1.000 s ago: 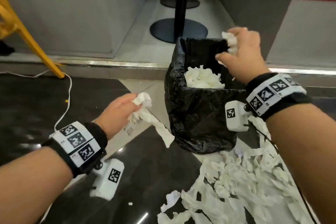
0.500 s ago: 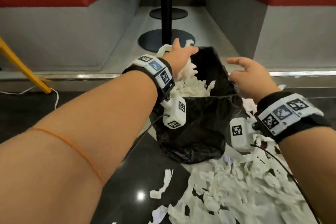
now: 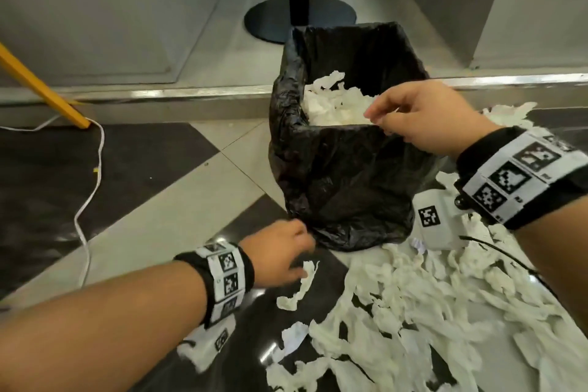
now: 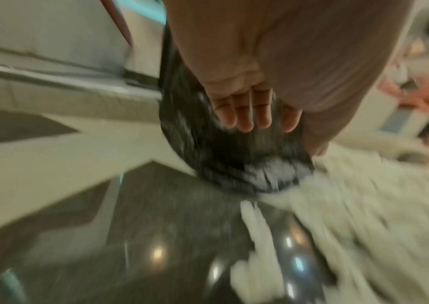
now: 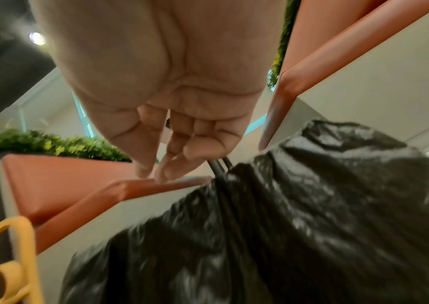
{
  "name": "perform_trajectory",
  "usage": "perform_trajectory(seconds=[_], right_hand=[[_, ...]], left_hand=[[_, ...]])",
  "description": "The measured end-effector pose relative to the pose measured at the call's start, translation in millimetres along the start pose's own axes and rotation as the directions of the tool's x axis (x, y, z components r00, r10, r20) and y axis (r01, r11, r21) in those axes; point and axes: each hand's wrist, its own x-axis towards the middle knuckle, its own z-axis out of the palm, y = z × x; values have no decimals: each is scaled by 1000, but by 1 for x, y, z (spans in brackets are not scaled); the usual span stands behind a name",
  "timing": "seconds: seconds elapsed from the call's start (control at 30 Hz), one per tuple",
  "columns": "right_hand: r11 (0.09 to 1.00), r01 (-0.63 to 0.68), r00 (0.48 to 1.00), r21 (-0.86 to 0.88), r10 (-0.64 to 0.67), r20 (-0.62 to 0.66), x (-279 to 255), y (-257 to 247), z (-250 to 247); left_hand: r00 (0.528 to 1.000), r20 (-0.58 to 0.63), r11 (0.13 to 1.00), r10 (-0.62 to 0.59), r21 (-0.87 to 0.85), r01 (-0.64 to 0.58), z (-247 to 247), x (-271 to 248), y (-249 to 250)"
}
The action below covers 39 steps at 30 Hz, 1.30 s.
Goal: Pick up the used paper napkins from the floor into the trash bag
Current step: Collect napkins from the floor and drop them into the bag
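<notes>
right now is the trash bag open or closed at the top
Open. The trash bag stands upright, its mouth spread wide with white napkins visible inside; the right hand holds its near rim.

Blurred left hand (image 4: pixel 249 107), fingers loosely extended, hovers before black trash bag (image 4: pixel 229 164) near napkins (image 4: pixel 351 205).

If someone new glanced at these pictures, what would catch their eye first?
Probably the sprawl of white paper napkins over the glossy floor at lower right. Next, the black trash bag standing at centre, partly filled, its near rim pinched by the right hand, while the left hand reaches low beside its base.
</notes>
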Motion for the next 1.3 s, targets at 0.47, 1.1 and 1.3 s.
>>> perform_trajectory(seconds=[0.47,1.1,1.3], right_hand=[[905,247,714,-347,72,696,-79,31,125],[785,356,701,-507,135,701,-118,60,213],[979,-101,941,-177,152,302,-90,51,179]], left_hand=[[906,411,987,102,75,-145,99,-12,1],[929,368,986,-25,-142,83,68,-64,-4],[838,475,945,267,44,-325,74,-49,37]])
